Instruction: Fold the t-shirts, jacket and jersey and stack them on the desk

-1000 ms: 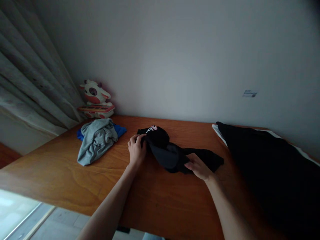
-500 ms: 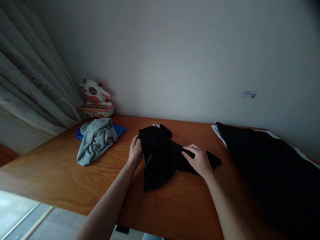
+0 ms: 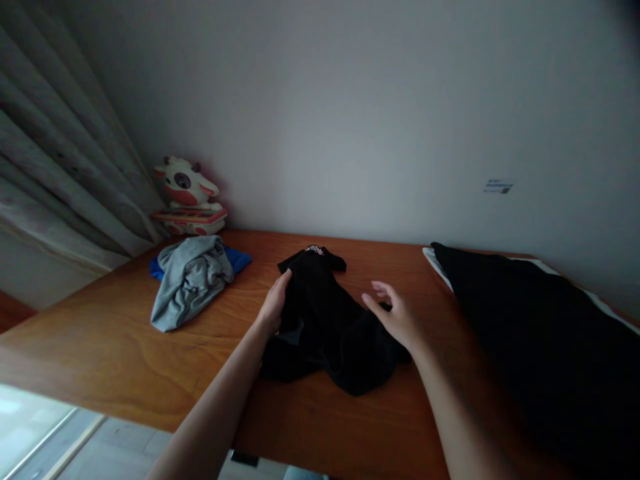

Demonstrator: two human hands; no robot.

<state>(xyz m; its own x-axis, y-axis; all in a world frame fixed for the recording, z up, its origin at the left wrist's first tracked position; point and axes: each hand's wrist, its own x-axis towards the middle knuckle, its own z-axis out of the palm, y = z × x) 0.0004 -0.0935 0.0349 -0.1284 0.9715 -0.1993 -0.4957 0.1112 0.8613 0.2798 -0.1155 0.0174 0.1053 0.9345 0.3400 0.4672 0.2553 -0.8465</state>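
Observation:
A crumpled black garment point(image 3: 325, 320), with a small white print near its far end, lies on the wooden tabletop between my hands. My left hand point(image 3: 274, 303) grips its left edge, thumb on top and the other fingers partly hidden by the cloth. Over the garment's right side, my right hand point(image 3: 395, 313) has its thumb and fingers apart and holds nothing. Folds hide the garment's full shape, so I cannot tell its exact kind.
At the left lie a grey garment point(image 3: 193, 277) and a blue cloth point(image 3: 237, 259) under it. Behind them stands a cow-shaped toy keyboard point(image 3: 190, 200) beside the curtain point(image 3: 65, 153). A large black cloth point(image 3: 540, 333) with white edges covers the right side of the wooden tabletop point(image 3: 120, 347).
My right hand has let go of the black garment and its fingers have spread. The cloth's right part has dropped toward me and bunched up. My left hand has shifted slightly right.

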